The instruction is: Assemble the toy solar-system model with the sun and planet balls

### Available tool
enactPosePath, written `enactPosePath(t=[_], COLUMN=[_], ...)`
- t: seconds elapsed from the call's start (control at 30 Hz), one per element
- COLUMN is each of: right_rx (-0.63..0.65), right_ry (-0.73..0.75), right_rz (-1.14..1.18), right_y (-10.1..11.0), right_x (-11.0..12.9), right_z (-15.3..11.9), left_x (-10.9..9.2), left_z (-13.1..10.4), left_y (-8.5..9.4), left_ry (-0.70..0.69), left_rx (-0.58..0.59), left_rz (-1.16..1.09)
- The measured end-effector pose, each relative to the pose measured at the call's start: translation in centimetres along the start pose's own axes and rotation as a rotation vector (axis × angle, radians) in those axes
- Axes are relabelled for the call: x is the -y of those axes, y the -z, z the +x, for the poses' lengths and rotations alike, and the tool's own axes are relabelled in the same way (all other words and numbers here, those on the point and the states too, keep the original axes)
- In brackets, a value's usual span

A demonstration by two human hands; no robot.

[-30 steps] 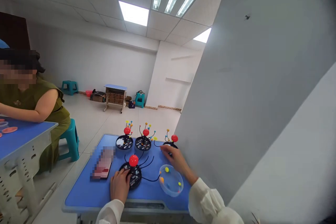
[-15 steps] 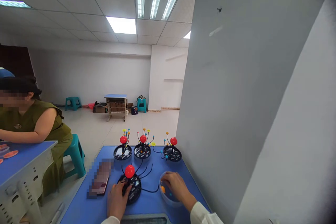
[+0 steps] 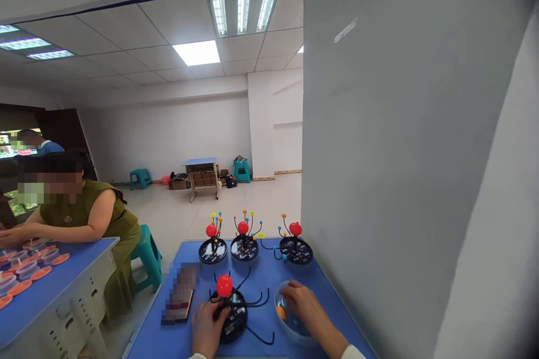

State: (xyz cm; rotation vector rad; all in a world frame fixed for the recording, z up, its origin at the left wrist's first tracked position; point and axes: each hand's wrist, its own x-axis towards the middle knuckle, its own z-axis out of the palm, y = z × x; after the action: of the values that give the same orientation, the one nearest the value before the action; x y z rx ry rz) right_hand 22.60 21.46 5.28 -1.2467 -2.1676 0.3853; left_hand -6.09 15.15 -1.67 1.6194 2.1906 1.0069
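Observation:
A black round model base (image 3: 233, 320) with a red ball (image 3: 224, 285) on top and bare black wire arms sits near me on the blue table (image 3: 261, 275). My left hand (image 3: 206, 328) grips the left side of this base. My right hand (image 3: 305, 308) reaches into a clear plastic bowl (image 3: 295, 325) that holds small coloured balls, an orange one showing by my fingers; whether the fingers pinch one is hidden. Three more models (image 3: 213, 247) (image 3: 244, 244) (image 3: 296, 247) with coloured balls on their arms stand in a row at the far edge.
A phone (image 3: 181, 297) lies left of the base. A grey wall (image 3: 400, 179) runs along the table's right side. At the left a seated person in green (image 3: 84, 219) works at another blue table (image 3: 46, 280) with orange lids. Teal stools and a desk stand farther back.
My right hand came back from the far right model and went into the clear bowl. My left hand stayed on the black base. The view has swung left.

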Motion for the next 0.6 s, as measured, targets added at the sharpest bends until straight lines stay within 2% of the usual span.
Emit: enactPosePath(t=[0.13,0.27,0.4,0.5,0.6], right_rx=[-0.068,-0.058,-0.024,0.068,0.157], right_ry=[-0.086,-0.137,-0.196,-0.27,-0.315], right_rz=[0.322,0.572,0.866,1.111,1.217], right_y=[1.7,2.2,1.6,0.9,0.2], right_x=[0.4,2.3,6.0,9.3,11.8], right_z=[0.2,0.7,1.0,1.2,1.5], left_x=[-0.4,-0.6,-0.8,-1.0,-1.4], left_z=[-0.7,-1.1,-1.4,-1.6,-1.9], left_y=[0.1,0.2,0.3,0.6,1.0], left_ry=[-0.019,-0.028,-0.03,-0.007,0.001], left_rx=[-0.036,-0.072,-0.138,-0.21,-0.259], left_rz=[-0.079,-0.196,-0.36,-0.466,-0.553])
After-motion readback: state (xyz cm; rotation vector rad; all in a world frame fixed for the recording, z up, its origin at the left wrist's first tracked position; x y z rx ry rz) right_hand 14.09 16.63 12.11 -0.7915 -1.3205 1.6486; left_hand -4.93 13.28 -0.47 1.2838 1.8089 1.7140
